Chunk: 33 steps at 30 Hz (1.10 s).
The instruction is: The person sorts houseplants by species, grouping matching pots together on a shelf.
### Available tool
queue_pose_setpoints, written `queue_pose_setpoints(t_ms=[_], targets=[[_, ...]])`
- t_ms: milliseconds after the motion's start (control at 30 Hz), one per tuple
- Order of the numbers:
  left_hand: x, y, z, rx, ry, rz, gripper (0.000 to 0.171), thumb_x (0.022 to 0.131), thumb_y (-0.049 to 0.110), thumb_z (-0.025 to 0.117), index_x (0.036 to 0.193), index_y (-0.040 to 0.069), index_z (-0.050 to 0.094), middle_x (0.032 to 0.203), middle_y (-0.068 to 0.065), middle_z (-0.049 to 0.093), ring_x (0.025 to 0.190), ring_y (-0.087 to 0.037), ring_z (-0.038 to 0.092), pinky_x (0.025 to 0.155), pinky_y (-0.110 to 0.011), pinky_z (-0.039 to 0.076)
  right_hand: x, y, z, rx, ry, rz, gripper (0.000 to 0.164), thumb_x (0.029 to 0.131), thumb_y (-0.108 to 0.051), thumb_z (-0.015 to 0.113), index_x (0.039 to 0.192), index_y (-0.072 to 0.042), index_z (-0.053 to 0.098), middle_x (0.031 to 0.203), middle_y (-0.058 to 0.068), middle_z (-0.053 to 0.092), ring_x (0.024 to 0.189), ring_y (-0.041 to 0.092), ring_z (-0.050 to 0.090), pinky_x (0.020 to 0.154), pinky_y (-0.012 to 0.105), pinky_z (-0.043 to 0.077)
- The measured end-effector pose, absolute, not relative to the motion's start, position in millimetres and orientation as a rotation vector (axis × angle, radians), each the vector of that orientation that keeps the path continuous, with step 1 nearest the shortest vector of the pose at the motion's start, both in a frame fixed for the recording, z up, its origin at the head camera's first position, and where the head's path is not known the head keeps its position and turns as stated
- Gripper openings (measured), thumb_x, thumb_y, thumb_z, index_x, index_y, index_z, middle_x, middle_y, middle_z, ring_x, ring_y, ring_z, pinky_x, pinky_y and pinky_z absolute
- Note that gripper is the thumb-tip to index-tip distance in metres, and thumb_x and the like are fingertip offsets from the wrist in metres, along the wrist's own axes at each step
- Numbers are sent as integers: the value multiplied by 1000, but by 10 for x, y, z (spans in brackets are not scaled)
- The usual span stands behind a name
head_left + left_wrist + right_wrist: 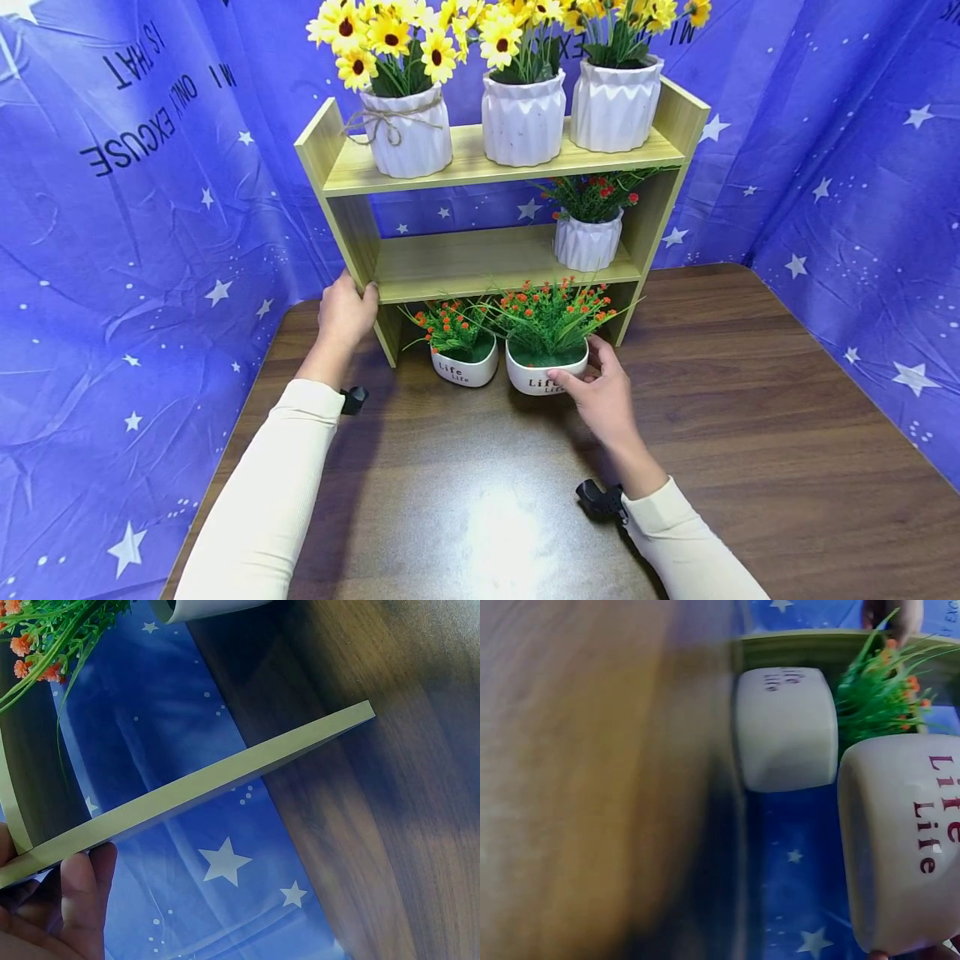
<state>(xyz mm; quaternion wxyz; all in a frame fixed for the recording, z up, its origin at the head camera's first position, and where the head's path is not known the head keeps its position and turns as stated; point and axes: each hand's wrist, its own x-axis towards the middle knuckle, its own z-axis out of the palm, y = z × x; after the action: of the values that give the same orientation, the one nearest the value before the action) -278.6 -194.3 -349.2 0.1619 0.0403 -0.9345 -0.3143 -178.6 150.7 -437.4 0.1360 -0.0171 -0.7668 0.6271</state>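
My left hand (347, 310) grips the left side panel of a light wooden shelf (510, 175), its thumb near the middle board. In the left wrist view, fingers (80, 881) curl against the panel's edge. My right hand (603, 392) holds a white "Life" pot of artificial orange flowers (546, 382) by its right side, thumb in front. The right wrist view shows this pot (907, 847) raised, part of its underside visible. To its left, a matching flower pot (467, 371) stands on the table at the shelf's bottom opening.
Three white pots of yellow flowers (523, 121) line the top board. A white pot with red flowers (588, 240) sits at the right of the middle board. The brown wooden table (750, 433) extends in front, and a blue starred curtain (150, 333) hangs behind and at both sides.
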Motion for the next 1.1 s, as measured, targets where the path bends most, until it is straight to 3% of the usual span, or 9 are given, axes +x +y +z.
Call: queue_pose_setpoints(t_ms=[167,300,633,1100], targets=[[-2794,-1946,-3494,112,-2661,-902,29,98,24,50,112,-1,56,114,-30,65,108,-53,59,83,-62,46,-1741,1480,-4200,1,-2082,1851,70,77,-2,84,138,2,49,122,24,62,90,15,62,74,16,52],[-2797,-1952,-3493,118,-2661,-906,30,98,25,51,113,0,56,115,-30,64,108,-53,59,83,-63,46,-1760,1447,-4077,57,-1997,1844,66,76,3,82,135,5,51,119,22,64,89,8,62,75,17,51],[-2792,-1947,-3490,119,-2666,-898,29,98,23,51,113,0,56,115,-31,64,107,-54,59,82,-63,46,-1956,1376,-3715,196,-1888,1822,61,76,7,81,129,7,51,117,14,64,94,12,60,77,18,50],[-2799,-1951,-3503,112,-2670,-891,30,98,25,51,115,0,56,116,-31,64,107,-53,59,82,-63,46,-2490,1154,-3521,146,-2063,1692,64,82,-15,83,135,2,51,122,19,63,103,22,62,78,22,52]])
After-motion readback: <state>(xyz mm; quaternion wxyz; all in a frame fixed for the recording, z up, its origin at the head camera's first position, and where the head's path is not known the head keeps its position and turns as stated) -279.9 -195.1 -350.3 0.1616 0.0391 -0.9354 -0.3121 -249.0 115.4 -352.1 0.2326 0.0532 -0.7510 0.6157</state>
